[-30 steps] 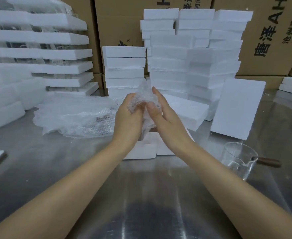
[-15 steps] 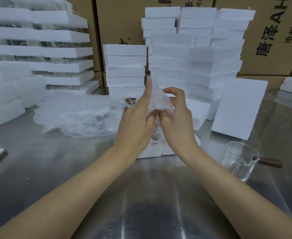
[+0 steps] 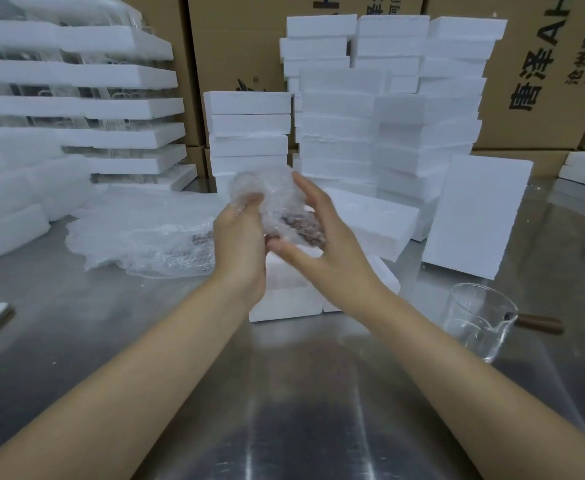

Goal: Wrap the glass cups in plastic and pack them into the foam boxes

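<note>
Landmark: the foam box (image 3: 284, 299) lying on the metal table (image 3: 284, 410). Just above it I see both hands on the wrapped cup (image 3: 277, 202), a lump of bubble plastic with a brown patch showing through. It is held in the air, clear of the box.

Left hand (image 3: 239, 244): fingers curled round the lump's left side, gripping it. Right hand (image 3: 329, 251): fingers nearly straight along the right side, thumb underneath, pressing rather than clenched.

Right of the box a bare glass cup (image 3: 474, 323) stands on the table, with its brown wooden handle (image 3: 540, 323) pointing away from the box. Left of the box, loose bubble wrap (image 3: 138, 237) lies in a heap. Behind and to the right, a foam slab (image 3: 474, 216) stands on edge. Straight behind are foam stacks (image 3: 388, 116).

Behind those are cardboard cartons (image 3: 533, 109). Big black print reads "唐泽" and "AH". The smaller characters beside it are too blurred for me to read. On the carton directly behind the box I can just make out a small ® mark.
</note>
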A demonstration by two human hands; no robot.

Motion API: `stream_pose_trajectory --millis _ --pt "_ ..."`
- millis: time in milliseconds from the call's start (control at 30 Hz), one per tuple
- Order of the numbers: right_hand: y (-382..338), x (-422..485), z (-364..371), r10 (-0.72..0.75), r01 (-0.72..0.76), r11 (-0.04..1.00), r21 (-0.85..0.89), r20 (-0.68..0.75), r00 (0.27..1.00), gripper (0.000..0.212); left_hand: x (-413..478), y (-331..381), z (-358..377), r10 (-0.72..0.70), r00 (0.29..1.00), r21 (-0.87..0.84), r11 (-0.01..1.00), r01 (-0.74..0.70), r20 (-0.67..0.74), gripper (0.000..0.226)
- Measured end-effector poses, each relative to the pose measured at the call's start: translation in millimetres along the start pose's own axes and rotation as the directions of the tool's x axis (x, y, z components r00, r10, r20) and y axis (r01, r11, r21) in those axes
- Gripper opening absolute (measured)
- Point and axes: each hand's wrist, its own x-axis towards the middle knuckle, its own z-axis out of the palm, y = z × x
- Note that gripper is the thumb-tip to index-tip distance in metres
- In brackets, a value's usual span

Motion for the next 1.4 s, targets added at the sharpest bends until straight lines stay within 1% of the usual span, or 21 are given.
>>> stream_pose_trajectory --millis 67,100,133,200,267,367,533,600,667,700,767,833,900,933,1000,1033,1067,1133,1200,1267,1400 --pt "-0.2 4.0 -4.6 0.059 -0.035 0.985 0.167 -0.141 0.988 0.051 -1.3 -1.2 1.1 0.106 0.985 0.203 0.970 -0.133 0.137 0.039" --pt "0.5 6.4 -9.3 0.103 -0.058 0.966 0.251 -0.169 0.980 0.044 -0.7 -1.9 0.9 0.163 0.969 0.285 0.935 -0.211 0.184 0.049" --pt "2.0 8.9 -15.0 0.149 -0.091 0.942 0.323 -0.160 0.976 0.039 0.2 -1.5 0.8 0.198 0.958 0.328 0.908 -0.259 0.208 0.055" --pt "5.6 12.0 -24.9 0.222 -0.173 0.902 0.395 -0.081 0.972 0.036 2.5 2.2 -2.6 0.240 0.941 0.384 0.867 -0.318 0.237 0.050" --pt "7.1 12.5 -32.0 0.247 -0.219 0.904 0.368 -0.030 0.969 0.037 3.9 4.5 -7.1 0.272 0.916 0.450 0.806 -0.384 0.294 0.043" --pt "3.3 12.0 -36.2 0.203 -0.180 0.950 0.255 -0.064 0.977 0.040 6.7 3.2 -10.8 0.324 0.877 0.467 0.752 -0.466 0.354 0.042" --pt "0.0 7.2 -18.1 0.073 -0.075 0.997 -0.017 -0.111 0.991 0.045 6.0 -11.6 -12.5 0.396 0.910 0.415 0.813 -0.409 0.121 0.032" --pt "1.9 5.8 -11.4 0.058 -0.067 0.995 -0.075 -0.124 0.991 0.040 7.9 -17.3 -15.6 0.416 0.903 0.453 0.789 -0.416 0.104 0.028" --pt "3.8 6.1 -11.7 0.077 -0.091 0.992 -0.082 -0.168 0.983 0.037 11.4 -21.4 -18.0 0.429 0.883 0.527 0.714 -0.461 0.192 0.021" --pt "3.8 6.5 -13.6 0.091 -0.106 0.991 -0.079 -0.183 0.979 0.036 12.5 -21.8 -17.4 0.411 0.879 0.580 0.665 -0.470 0.241 0.025" --pt "2.2 7.5 -18.8 0.113 -0.124 0.990 -0.061 -0.161 0.980 0.032 14.0 -21.7 -16.1 0.334 0.884 0.682 0.565 -0.465 0.326 0.053" --pt "-0.8 7.4 -22.8 0.107 -0.113 0.993 -0.046 -0.108 0.988 0.030 14.6 -19.9 -16.7 0.245 0.861 0.677 0.538 -0.503 0.445 0.062" --pt "-2.9 7.3 -23.9 0.023 -0.038 0.989 -0.139 -0.108 0.994 0.034 12.7 -15.9 -18.3 0.192 0.824 0.631 0.558 -0.539 0.534 0.053" --pt "-3.8 7.3 -23.5 -0.043 0.014 0.976 -0.216 -0.131 0.991 0.038 11.7 -14.3 -18.8 0.193 0.825 0.620 0.575 -0.534 0.532 0.048" --pt "-3.8 7.7 -21.5 -0.152 0.077 0.942 -0.325 -0.212 0.965 0.054 8.8 -13.9 -16.4 0.242 0.859 0.607 0.622 -0.494 0.451 0.042" --pt "-3.4 7.8 -20.1 -0.163 0.068 0.937 -0.342 -0.258 0.952 0.062 5.1 -14.1 -13.3 0.261 0.880 0.595 0.656 -0.464 0.398 0.040" --pt "-3.4 7.6 -18.7 -0.133 0.029 0.944 -0.330 -0.297 0.946 0.069 0.1 -15.0 -9.2 0.264 0.899 0.567 0.704 -0.428 0.350 0.038" --pt "-4.9 8.2 -17.0 0.021 -0.094 0.972 -0.216 -0.317 0.948 0.077 -9.1 -16.7 -0.4 0.218 0.927 0.468 0.813 -0.346 0.306 0.033" --pt "-3.2 8.4 -15.9 0.136 -0.174 0.978 -0.112 -0.286 0.948 0.080 -14.6 -17.3 4.5 0.168 0.936 0.424 0.857 -0.293 0.308 0.031" --pt "2.3 7.8 -15.2 0.166 -0.203 0.973 -0.105 -0.286 0.944 0.079 -15.1 -16.5 4.8 0.182 0.923 0.470 0.818 -0.333 0.338 0.031" --pt "10.2 10.0 -17.0 0.239 -0.281 0.957 -0.076 -0.348 0.907 0.087 -10.6 -15.2 0.2 0.273 0.839 0.599 0.599 -0.531 0.471 0.025"
